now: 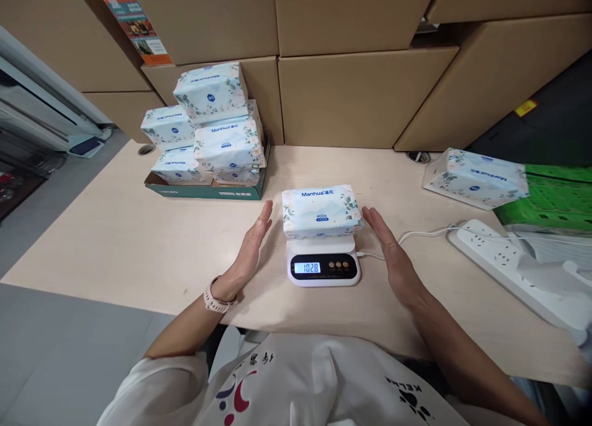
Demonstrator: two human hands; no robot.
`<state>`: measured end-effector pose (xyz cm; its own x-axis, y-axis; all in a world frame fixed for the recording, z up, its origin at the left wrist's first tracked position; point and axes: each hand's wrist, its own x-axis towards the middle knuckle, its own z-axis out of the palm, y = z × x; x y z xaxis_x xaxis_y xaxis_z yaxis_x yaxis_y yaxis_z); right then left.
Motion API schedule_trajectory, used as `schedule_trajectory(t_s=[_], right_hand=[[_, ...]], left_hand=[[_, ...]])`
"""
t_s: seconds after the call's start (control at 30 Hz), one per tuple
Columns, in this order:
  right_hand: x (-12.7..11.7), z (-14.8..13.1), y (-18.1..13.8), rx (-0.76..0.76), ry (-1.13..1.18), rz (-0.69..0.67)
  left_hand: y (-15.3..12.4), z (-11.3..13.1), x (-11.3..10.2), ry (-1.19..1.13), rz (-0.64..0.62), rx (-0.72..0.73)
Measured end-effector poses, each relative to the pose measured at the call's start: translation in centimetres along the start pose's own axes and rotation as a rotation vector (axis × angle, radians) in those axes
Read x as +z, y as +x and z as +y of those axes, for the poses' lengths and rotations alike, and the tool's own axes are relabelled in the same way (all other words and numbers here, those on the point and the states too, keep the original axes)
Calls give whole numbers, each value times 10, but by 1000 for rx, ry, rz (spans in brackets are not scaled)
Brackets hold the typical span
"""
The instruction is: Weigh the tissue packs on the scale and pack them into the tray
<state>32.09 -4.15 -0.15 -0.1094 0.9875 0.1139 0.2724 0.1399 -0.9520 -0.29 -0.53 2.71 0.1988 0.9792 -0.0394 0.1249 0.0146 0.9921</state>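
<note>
A pack of tissues in white and pale blue floral wrapping lies on a white digital scale. The scale's lit display appears to read 102.8. My left hand, with a pink band at the wrist, is held upright just left of the pack, fingers stretched out and not touching it. To the pack's right, my right hand mirrors it, fingers straight, very near the pack's edge. Neither hand holds anything.
Several more tissue packs are piled in a green tray at the back left. Another pack lies at the right beside a green plastic item. A white power strip with cables is nearby. Cardboard boxes wall off the back.
</note>
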Motion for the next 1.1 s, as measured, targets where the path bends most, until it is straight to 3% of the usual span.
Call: schedule_trajectory(t_s=[1.1], right_hand=[[0, 2, 0, 11, -30, -37]], left_hand=[[0, 2, 0, -6, -28, 15]])
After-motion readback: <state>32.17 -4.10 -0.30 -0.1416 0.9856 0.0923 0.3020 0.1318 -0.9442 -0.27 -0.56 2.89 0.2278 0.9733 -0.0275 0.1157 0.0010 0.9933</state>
